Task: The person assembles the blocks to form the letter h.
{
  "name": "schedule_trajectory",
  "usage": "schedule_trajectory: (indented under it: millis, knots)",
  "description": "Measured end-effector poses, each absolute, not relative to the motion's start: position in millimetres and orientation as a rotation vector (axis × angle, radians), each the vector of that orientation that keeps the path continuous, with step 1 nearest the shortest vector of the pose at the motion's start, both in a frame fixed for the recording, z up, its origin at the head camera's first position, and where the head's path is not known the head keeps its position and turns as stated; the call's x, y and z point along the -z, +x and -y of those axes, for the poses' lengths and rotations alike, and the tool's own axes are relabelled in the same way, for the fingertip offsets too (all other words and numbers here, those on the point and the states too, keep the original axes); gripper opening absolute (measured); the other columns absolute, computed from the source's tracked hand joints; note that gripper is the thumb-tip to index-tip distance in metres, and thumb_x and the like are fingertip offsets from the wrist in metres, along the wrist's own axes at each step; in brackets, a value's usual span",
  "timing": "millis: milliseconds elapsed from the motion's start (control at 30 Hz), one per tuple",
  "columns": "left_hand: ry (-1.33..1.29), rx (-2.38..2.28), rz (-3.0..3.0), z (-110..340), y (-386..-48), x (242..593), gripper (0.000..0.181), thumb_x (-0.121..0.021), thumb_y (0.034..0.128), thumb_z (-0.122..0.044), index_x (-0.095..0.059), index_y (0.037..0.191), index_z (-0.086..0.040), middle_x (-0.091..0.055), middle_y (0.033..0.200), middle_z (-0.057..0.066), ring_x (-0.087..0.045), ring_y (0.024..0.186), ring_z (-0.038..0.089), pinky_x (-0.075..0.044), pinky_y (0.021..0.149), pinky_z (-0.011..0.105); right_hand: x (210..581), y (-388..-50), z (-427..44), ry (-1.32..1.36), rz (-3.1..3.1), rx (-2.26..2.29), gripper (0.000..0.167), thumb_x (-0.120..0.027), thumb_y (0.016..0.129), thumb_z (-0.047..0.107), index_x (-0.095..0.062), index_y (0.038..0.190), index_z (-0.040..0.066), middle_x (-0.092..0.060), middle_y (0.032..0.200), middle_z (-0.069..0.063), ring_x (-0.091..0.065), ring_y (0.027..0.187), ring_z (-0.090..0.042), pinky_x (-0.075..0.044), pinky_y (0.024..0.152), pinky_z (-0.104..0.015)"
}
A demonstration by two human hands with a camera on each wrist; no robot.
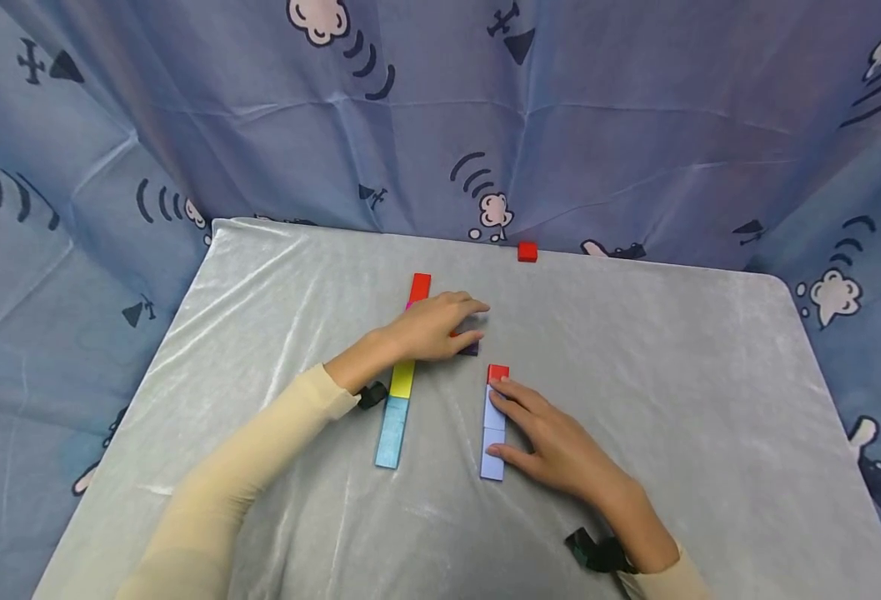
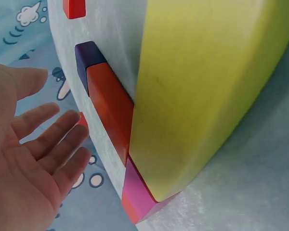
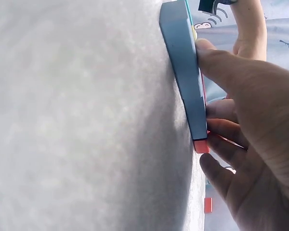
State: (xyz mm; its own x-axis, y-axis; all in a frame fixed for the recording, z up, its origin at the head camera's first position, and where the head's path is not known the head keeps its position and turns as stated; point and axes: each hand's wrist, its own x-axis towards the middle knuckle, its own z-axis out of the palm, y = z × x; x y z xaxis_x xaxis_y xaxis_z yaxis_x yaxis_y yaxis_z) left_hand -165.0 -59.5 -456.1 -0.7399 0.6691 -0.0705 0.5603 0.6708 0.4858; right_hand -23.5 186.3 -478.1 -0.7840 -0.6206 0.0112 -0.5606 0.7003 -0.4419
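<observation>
A row of flat blocks runs away from me: light blue (image 1: 391,433), yellow (image 1: 402,380), magenta (image 2: 139,187) and red (image 1: 420,286) at the far end. My left hand (image 1: 428,327) hovers over its middle, fingers loosely extended, holding nothing. Branching off the row in the left wrist view are an orange-red block (image 2: 108,110) and a dark purple block (image 2: 90,55), partly covered by that hand in the head view. To the right lies a shorter line of lavender blocks (image 1: 492,457) with a red block (image 1: 497,372) at its far end. My right hand (image 1: 556,442) rests its thumb and fingertips on these lavender blocks.
Near the far table edge sits a lone small red block (image 1: 528,252). A pale, wrinkled cloth (image 1: 673,375) covers the table. Behind and at both sides hangs a blue patterned curtain (image 1: 440,133). Each wrist carries a dark camera strap.
</observation>
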Motion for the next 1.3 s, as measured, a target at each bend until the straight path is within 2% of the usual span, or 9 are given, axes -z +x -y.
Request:
schedule_trajectory:
  millis: [833,1300]
  knots:
    - [1.022,-0.561,-2.708,36.5,-192.1,454.3,0.065,-0.066,0.1042,-0.039,-0.046,0.16,-0.012,-0.056,0.157,0.009,-0.057,0.142,0.024,-0.048,0.121,0.042,479.5,-22.5,-184.6,-0.975,-2.778,0.635,0.077,-0.083,0.091,0.043,-0.056,0.152,0.004,-0.051,0.162,-0.011,-0.053,0.149,-0.03,-0.049,0.119,-0.05]
    - [0.976,-0.533,-2.735,23.5,-204.1,451.2,0.061,-0.065,0.1044,-0.037,-0.05,0.157,-0.011,-0.056,0.157,0.008,-0.056,0.143,0.023,-0.048,0.121,0.039,477.5,-23.5,-185.9,-0.973,-2.78,0.618,0.077,-0.083,0.091,0.043,-0.056,0.152,0.004,-0.051,0.162,-0.011,-0.053,0.149,-0.03,-0.05,0.119,-0.049]
